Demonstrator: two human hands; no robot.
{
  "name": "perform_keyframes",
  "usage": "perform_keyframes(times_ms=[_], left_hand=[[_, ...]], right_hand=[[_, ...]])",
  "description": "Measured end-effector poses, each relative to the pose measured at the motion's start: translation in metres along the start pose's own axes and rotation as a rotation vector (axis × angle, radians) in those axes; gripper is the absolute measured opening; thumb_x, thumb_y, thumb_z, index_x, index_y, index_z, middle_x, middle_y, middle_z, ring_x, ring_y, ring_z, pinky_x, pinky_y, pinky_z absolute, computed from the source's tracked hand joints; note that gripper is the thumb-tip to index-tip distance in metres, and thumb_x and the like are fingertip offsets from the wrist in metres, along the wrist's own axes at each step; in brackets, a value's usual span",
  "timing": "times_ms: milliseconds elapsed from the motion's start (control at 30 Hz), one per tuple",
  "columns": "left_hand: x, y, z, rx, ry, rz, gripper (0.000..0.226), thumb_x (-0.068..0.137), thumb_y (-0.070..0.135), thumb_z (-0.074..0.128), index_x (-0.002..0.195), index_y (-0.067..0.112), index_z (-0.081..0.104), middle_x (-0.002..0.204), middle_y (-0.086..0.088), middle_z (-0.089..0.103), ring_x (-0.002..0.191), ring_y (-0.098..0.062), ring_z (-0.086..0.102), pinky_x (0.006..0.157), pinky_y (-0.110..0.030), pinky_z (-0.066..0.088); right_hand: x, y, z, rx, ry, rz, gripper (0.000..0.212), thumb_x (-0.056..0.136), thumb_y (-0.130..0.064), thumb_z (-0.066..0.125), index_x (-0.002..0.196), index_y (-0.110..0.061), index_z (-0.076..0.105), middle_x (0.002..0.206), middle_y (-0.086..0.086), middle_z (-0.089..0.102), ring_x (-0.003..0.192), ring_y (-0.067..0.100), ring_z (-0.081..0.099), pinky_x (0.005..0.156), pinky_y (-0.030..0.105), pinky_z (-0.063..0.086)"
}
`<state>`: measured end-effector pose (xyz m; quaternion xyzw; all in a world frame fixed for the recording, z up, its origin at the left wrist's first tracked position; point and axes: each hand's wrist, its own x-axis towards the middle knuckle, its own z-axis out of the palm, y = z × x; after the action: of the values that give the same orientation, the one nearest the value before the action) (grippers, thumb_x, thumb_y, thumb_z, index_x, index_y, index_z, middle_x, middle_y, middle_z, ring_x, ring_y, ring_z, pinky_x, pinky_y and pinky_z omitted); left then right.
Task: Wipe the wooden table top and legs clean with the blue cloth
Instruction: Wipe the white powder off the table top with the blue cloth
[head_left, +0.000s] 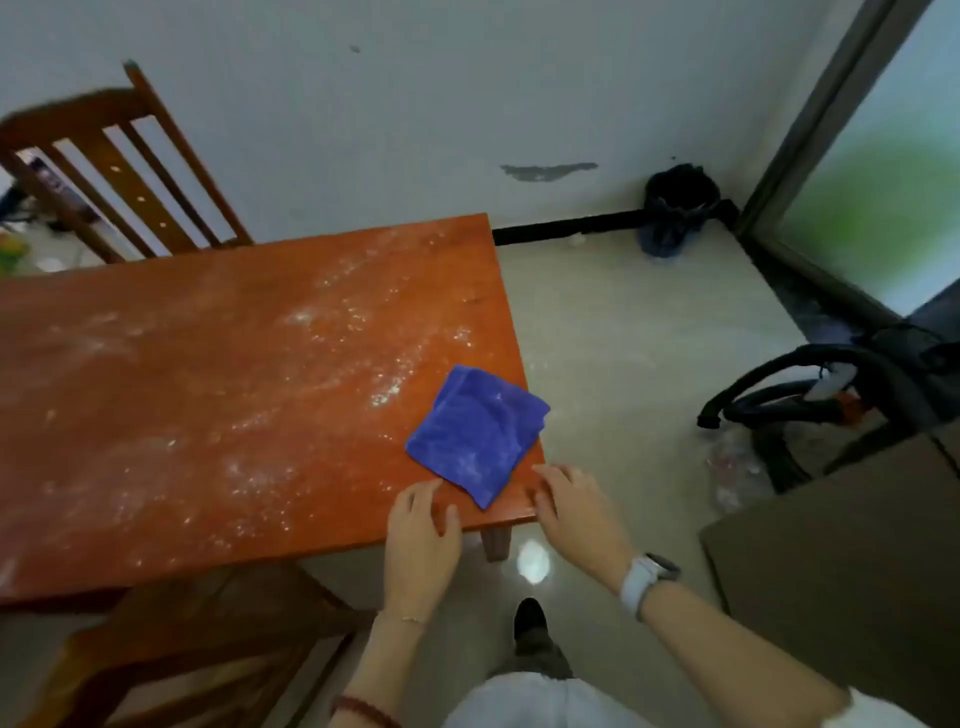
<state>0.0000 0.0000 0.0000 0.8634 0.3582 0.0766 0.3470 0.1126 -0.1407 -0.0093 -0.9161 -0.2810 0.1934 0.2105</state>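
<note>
A folded blue cloth (478, 431) lies on the near right corner of the reddish wooden table (208, 405), one corner reaching past the right edge. White powder is scattered over the table top. My left hand (421, 535) hovers over the table's front edge just below the cloth, fingers relaxed and holding nothing. My right hand (576, 509), with a white watch on the wrist, is at the table's corner beside the cloth, fingers loosely spread. One table leg (496, 543) shows under the corner.
A wooden chair (119, 171) stands behind the table at the left, another chair (197, 649) is tucked under the front edge. A black bin (675, 208) sits in the wall corner. A black hose and machine (831, 395) and a cardboard box (841, 561) are at the right.
</note>
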Motion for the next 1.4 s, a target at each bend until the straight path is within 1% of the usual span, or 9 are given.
perform_keyframes(times_ms=[333,533,667,800,900,1000,1133,1300,1400], left_hand=[[0.077,0.022,0.039,-0.397,0.077,-0.629,0.065,0.078,0.011,0.064,0.135,0.003,0.034,0.125,-0.02,0.05,0.116,-0.037,0.049,0.098,-0.045,0.041],[0.089,0.045,0.052,-0.39,0.19,-0.854,0.077,0.081,0.017,0.065,0.142,0.009,0.019,0.127,-0.022,0.051,0.118,-0.04,0.047,0.095,-0.043,0.04],[0.09,0.067,0.051,-0.359,0.285,-0.731,0.052,0.086,0.017,0.057,0.135,0.015,0.038,0.126,-0.007,0.056,0.115,-0.026,0.052,0.094,-0.034,0.041],[0.093,0.08,0.046,-0.36,0.369,-0.548,0.042,0.087,0.017,0.059,0.127,0.016,0.045,0.106,0.004,0.057,0.095,-0.012,0.054,0.077,-0.015,0.04],[0.098,0.084,0.055,-0.362,0.173,-0.412,0.031,0.09,0.014,0.053,0.121,0.011,0.048,0.111,-0.001,0.061,0.098,-0.016,0.059,0.074,-0.01,0.041],[0.096,0.078,0.065,-0.161,-0.042,-0.226,0.034,0.091,0.018,0.037,0.116,0.011,0.059,0.127,-0.005,0.058,0.118,-0.02,0.054,0.097,-0.027,0.04],[0.087,0.063,0.069,-0.055,-0.159,-0.091,0.03,0.091,0.006,0.045,0.116,0.009,0.062,0.14,-0.009,0.043,0.134,-0.022,0.035,0.109,-0.029,0.027],[0.066,0.042,0.059,-0.12,0.339,-0.264,0.021,0.079,0.011,0.052,0.088,0.007,0.071,0.103,-0.016,0.063,0.1,-0.029,0.056,0.089,-0.023,0.039],[0.06,0.025,0.044,-0.009,0.492,-0.531,0.023,0.084,0.009,0.055,0.105,0.008,0.064,0.119,-0.017,0.056,0.114,-0.037,0.048,0.094,-0.039,0.038]], right_hand=[[0.139,-0.005,-0.01,0.291,-0.122,0.201,0.068,0.085,-0.024,0.062,0.139,-0.003,0.028,0.136,0.022,0.036,0.127,0.034,0.034,0.105,0.034,0.025],[0.145,0.012,-0.018,0.389,-0.244,0.2,0.037,0.084,-0.01,0.06,0.116,0.002,0.045,0.116,0.02,0.056,0.105,0.033,0.055,0.077,0.026,0.037],[0.138,0.018,-0.025,0.271,-0.189,-0.107,0.026,0.087,-0.009,0.055,0.111,-0.002,0.048,0.109,0.014,0.05,0.097,0.029,0.051,0.082,0.031,0.039],[0.129,0.023,-0.019,0.374,-0.337,-0.301,0.029,0.079,-0.015,0.05,0.106,-0.005,0.052,0.102,0.004,0.05,0.09,0.017,0.05,0.075,0.015,0.033],[0.131,0.026,-0.019,0.662,-0.379,-0.04,0.026,0.085,-0.018,0.052,0.109,-0.008,0.053,0.106,0.006,0.056,0.1,0.02,0.054,0.079,0.017,0.04],[0.14,0.026,-0.026,0.873,-0.341,0.216,0.028,0.097,-0.011,0.042,0.123,-0.006,0.049,0.125,0.013,0.053,0.108,0.018,0.051,0.09,0.027,0.044],[0.145,0.019,-0.03,0.612,-0.126,-0.04,0.038,0.095,-0.023,0.044,0.132,-0.014,0.044,0.129,0.007,0.047,0.112,0.013,0.047,0.095,0.022,0.04],[0.144,0.013,-0.018,-0.038,0.045,-0.815,0.032,0.084,-0.023,0.044,0.108,-0.013,0.063,0.116,0.009,0.06,0.111,0.025,0.051,0.092,0.035,0.036],[0.142,0.011,-0.011,-0.286,-0.006,-0.817,0.032,0.08,-0.028,0.044,0.095,-0.011,0.067,0.109,0.009,0.064,0.108,0.028,0.059,0.091,0.039,0.047]])
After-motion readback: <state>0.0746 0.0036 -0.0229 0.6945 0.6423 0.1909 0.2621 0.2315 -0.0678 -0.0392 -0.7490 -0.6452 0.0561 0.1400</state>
